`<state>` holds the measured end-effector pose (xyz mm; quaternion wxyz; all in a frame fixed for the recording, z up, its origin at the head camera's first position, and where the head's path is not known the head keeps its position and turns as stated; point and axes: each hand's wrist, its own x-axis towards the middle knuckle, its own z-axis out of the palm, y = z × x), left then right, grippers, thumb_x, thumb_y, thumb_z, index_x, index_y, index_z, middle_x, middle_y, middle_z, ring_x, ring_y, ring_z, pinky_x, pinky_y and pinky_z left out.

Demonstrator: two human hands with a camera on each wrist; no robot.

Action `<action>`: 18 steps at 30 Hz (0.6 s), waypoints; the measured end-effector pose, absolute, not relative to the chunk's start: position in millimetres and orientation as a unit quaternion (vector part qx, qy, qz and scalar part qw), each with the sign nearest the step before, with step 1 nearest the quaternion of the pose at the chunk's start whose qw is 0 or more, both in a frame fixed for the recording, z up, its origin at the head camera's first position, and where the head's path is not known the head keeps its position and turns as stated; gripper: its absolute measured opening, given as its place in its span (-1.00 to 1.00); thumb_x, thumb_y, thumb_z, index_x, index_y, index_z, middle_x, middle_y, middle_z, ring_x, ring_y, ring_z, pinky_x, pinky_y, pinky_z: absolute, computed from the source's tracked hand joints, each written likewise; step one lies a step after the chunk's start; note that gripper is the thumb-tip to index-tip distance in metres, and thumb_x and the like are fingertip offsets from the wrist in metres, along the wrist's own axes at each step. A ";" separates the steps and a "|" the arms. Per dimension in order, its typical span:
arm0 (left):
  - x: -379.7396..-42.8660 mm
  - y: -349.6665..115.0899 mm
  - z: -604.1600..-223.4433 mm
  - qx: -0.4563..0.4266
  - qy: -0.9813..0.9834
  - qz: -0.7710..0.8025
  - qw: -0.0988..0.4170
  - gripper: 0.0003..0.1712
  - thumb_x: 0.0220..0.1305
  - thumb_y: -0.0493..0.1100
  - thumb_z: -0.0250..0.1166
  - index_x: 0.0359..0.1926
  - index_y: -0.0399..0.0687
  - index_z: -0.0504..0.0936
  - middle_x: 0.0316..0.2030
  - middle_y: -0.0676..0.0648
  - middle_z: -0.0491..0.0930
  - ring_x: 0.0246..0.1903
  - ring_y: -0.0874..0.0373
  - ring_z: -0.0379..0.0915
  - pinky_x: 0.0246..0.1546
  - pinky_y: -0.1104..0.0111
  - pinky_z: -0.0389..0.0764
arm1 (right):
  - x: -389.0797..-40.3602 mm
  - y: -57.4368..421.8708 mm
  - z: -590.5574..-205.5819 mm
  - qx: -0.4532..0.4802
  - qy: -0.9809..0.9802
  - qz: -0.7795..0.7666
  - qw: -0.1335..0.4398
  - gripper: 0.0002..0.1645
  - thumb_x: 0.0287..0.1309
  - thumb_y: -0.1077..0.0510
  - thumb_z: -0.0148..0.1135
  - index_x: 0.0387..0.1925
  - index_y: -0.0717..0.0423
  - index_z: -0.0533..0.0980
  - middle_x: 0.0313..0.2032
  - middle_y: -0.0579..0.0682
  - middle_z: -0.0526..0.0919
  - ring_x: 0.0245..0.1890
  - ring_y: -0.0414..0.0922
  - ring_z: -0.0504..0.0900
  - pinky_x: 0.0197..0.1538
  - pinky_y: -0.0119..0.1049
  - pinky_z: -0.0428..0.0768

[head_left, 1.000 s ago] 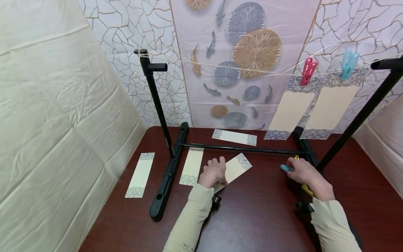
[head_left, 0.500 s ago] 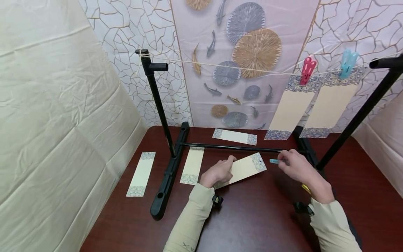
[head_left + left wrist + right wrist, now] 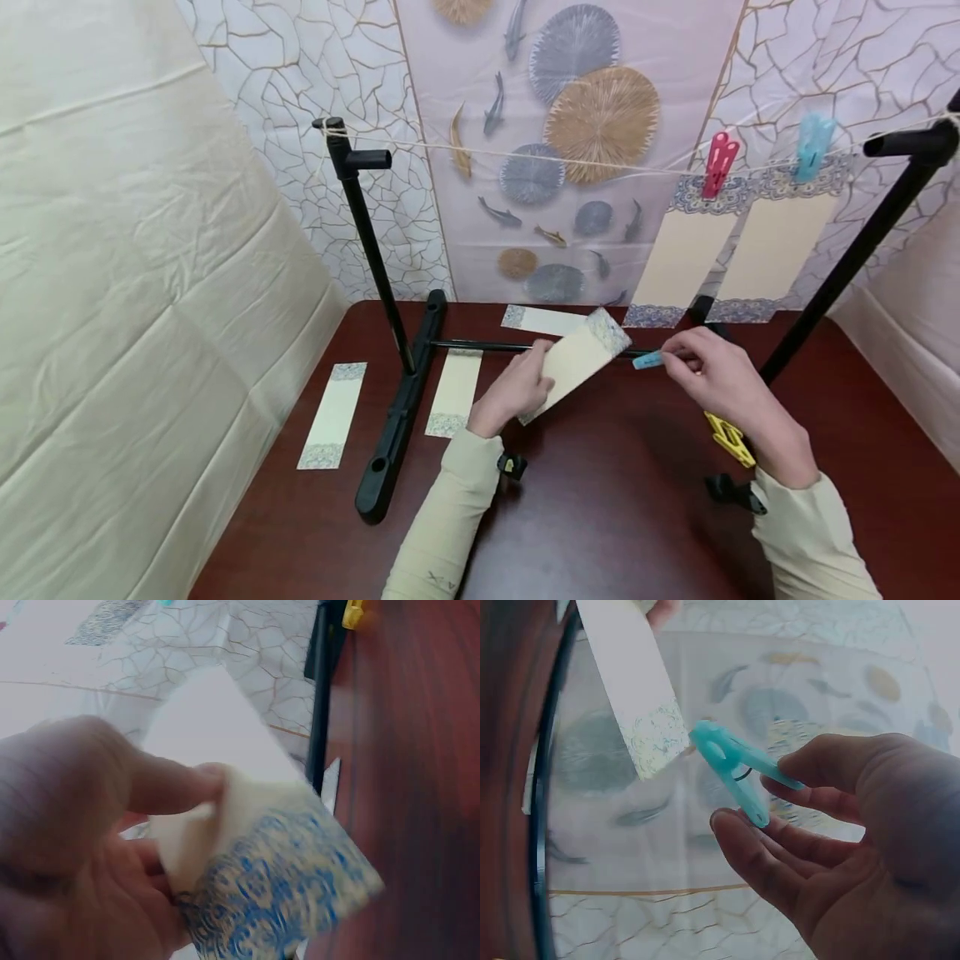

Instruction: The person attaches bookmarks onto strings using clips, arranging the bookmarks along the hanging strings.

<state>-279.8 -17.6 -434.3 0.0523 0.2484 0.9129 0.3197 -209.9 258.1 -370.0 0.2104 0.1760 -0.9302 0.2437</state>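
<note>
My left hand (image 3: 512,388) pinches a cream paper card (image 3: 573,367) with blue lace-pattern ends between thumb and fingers, tilted up above the table. In the left wrist view the thumb lies across the card (image 3: 262,855) near its patterned end. My right hand (image 3: 720,375) holds a light blue clothespin (image 3: 648,360) by its handles, its tip pointing toward the card. In the right wrist view the clothespin (image 3: 731,765) sits between thumb and fingers, and its nose overlaps the card's far corner. Two similar cards hang from a string, under a red clothespin (image 3: 720,165) and another blue clothespin (image 3: 813,148).
A black stand with a left post (image 3: 371,250) and a right post (image 3: 847,267) carries the string (image 3: 510,154). A low crossbar (image 3: 487,345) joins its feet. Cards lie at left (image 3: 332,417), inside the stand (image 3: 454,393) and behind the bar (image 3: 540,320). Yellow clothespins (image 3: 729,437) lie at right.
My left hand has lifted the card off the table and raised it up and away. My right hand has brought the blue clothespin up and left, toward the card, uncovering a yellow clothespin.
</note>
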 end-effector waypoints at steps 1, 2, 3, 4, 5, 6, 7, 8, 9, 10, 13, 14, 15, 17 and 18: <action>-280.9 -16.6 -431.1 0.248 0.911 0.329 0.037 -0.41 0.46 -0.19 0.07 0.43 -0.06 0.13 0.13 -0.14 0.49 -0.07 0.11 0.48 -0.09 0.35 0.50 | -209.4 257.6 -365.2 0.182 -0.927 0.244 0.220 -0.94 0.23 0.22 0.24 -0.29 0.03 0.62 -0.25 -0.04 0.60 -0.38 -0.34 0.55 -0.30 -0.43 0.53; -281.7 -15.5 -427.9 0.247 0.907 0.341 0.024 -0.41 0.46 -0.19 0.07 0.43 -0.07 0.13 0.13 -0.15 0.49 -0.05 0.08 0.49 -0.06 0.32 0.52 | -209.0 257.3 -360.6 0.189 -0.923 0.244 0.232 -0.94 0.21 0.24 0.26 -0.29 0.04 0.62 -0.24 -0.04 0.61 -0.38 -0.37 0.56 -0.30 -0.48 0.53; -282.3 -14.2 -425.1 0.246 0.903 0.353 0.012 -0.40 0.46 -0.19 0.07 0.43 -0.09 0.12 0.14 -0.17 0.48 -0.02 0.07 0.49 -0.03 0.30 0.52 | -208.5 257.0 -356.2 0.195 -0.919 0.243 0.242 -0.93 0.19 0.25 0.28 -0.29 0.04 0.62 -0.22 -0.05 0.61 -0.38 -0.40 0.56 -0.30 -0.52 0.52; -282.6 -14.4 -424.0 0.242 0.900 0.363 0.000 -0.40 0.46 -0.19 0.07 0.43 -0.11 0.12 0.14 -0.17 0.48 -0.01 0.06 0.50 -0.01 0.28 0.53 | -208.8 255.5 -352.7 0.204 -0.915 0.244 0.249 -0.91 0.16 0.27 0.31 -0.29 0.04 0.62 -0.20 -0.04 0.61 -0.38 -0.43 0.56 -0.30 -0.58 0.50; -282.8 -14.4 -422.6 0.240 0.895 0.377 -0.013 -0.40 0.45 -0.21 0.08 0.43 -0.14 0.12 0.13 -0.20 0.49 0.00 0.04 0.51 0.01 0.27 0.54 | -209.0 254.1 -349.2 0.213 -0.910 0.245 0.258 -0.89 0.14 0.29 0.33 -0.30 0.05 0.62 -0.19 -0.04 0.61 -0.38 -0.46 0.54 -0.30 -0.62 0.48; -283.4 -14.2 -422.0 0.238 0.891 0.386 -0.027 -0.40 0.45 -0.22 0.08 0.43 -0.16 0.13 0.12 -0.22 0.50 0.00 0.03 0.53 0.01 0.27 0.55 | -209.3 252.8 -345.9 0.221 -0.905 0.246 0.267 -0.87 0.11 0.31 0.35 -0.30 0.06 0.63 -0.18 -0.03 0.62 -0.38 -0.49 0.53 -0.29 -0.66 0.47; -283.5 -14.0 -421.1 0.235 0.887 0.395 -0.040 -0.40 0.44 -0.24 0.09 0.42 -0.18 0.14 0.11 -0.23 0.51 -0.02 0.02 0.54 -0.01 0.27 0.57 | -209.5 251.6 -342.8 0.228 -0.900 0.247 0.277 -0.85 0.08 0.33 0.36 -0.30 0.06 0.63 -0.17 -0.02 0.62 -0.38 -0.52 0.51 -0.29 -0.69 0.45; -283.5 -13.9 -420.5 0.230 0.884 0.403 -0.055 -0.40 0.43 -0.25 0.10 0.41 -0.18 0.15 0.10 -0.24 0.53 -0.03 0.02 0.55 -0.02 0.27 0.57 | -209.7 250.4 -339.9 0.233 -0.895 0.249 0.287 -0.83 0.06 0.35 0.37 -0.30 0.07 0.63 -0.16 -0.01 0.63 -0.38 -0.56 0.49 -0.27 -0.71 0.44; -283.3 -13.5 -419.8 0.224 0.883 0.407 -0.070 -0.41 0.42 -0.26 0.12 0.40 -0.17 0.17 0.08 -0.25 0.54 -0.04 0.01 0.55 -0.03 0.28 0.57 | -209.8 249.2 -337.1 0.237 -0.891 0.252 0.294 -0.82 0.04 0.35 0.38 -0.31 0.06 0.63 -0.16 -0.02 0.63 -0.38 -0.59 0.47 -0.27 -0.72 0.42; -283.0 -13.2 -419.2 0.218 0.881 0.412 -0.083 -0.41 0.40 -0.26 0.13 0.38 -0.17 0.19 0.06 -0.25 0.56 -0.06 0.01 0.56 -0.06 0.28 0.58 | -209.9 248.1 -334.4 0.240 -0.887 0.255 0.302 -0.81 0.03 0.36 0.38 -0.31 0.06 0.64 -0.16 -0.02 0.63 -0.38 -0.61 0.45 -0.26 -0.72 0.42; -280.6 -11.6 -417.0 0.198 0.876 0.427 -0.110 -0.43 0.38 -0.25 0.17 0.35 -0.13 0.23 0.02 -0.24 0.57 -0.09 -0.01 0.55 -0.11 0.25 0.57 | -209.1 245.9 -327.2 0.241 -0.876 0.264 0.323 -0.80 0.02 0.39 0.38 -0.32 0.07 0.64 -0.17 -0.03 0.64 -0.38 -0.64 0.42 -0.26 -0.71 0.41; -279.5 -10.9 -416.1 0.191 0.873 0.434 -0.115 -0.43 0.37 -0.24 0.18 0.35 -0.13 0.23 0.02 -0.25 0.57 -0.08 -0.02 0.54 -0.10 0.23 0.56 | -208.9 245.5 -324.9 0.241 -0.874 0.269 0.327 -0.81 0.03 0.39 0.38 -0.33 0.08 0.64 -0.17 -0.03 0.64 -0.38 -0.64 0.41 -0.26 -0.71 0.40; -278.3 -10.2 -415.1 0.184 0.871 0.440 -0.118 -0.43 0.37 -0.24 0.18 0.34 -0.12 0.23 0.03 -0.25 0.56 -0.07 -0.03 0.53 -0.09 0.21 0.56 | -208.5 245.0 -322.5 0.240 -0.872 0.271 0.330 -0.82 0.04 0.39 0.37 -0.33 0.09 0.63 -0.17 -0.03 0.64 -0.38 -0.64 0.40 -0.26 -0.70 0.40; -276.3 -8.6 -412.9 0.173 0.865 0.455 -0.125 -0.43 0.37 -0.22 0.18 0.35 -0.10 0.23 0.04 -0.25 0.55 -0.05 -0.04 0.53 -0.07 0.18 0.56 | -208.1 244.3 -317.4 0.237 -0.869 0.276 0.336 -0.84 0.07 0.38 0.36 -0.32 0.11 0.63 -0.18 -0.01 0.64 -0.35 -0.63 0.39 -0.25 -0.72 0.39; -275.7 -7.7 -411.7 0.169 0.860 0.464 -0.129 -0.43 0.37 -0.22 0.18 0.34 -0.10 0.23 0.05 -0.25 0.55 -0.05 -0.04 0.53 -0.06 0.18 0.56 | -208.0 243.9 -314.7 0.234 -0.868 0.278 0.339 -0.86 0.08 0.38 0.35 -0.31 0.13 0.63 -0.18 0.00 0.64 -0.34 -0.63 0.38 -0.25 -0.73 0.38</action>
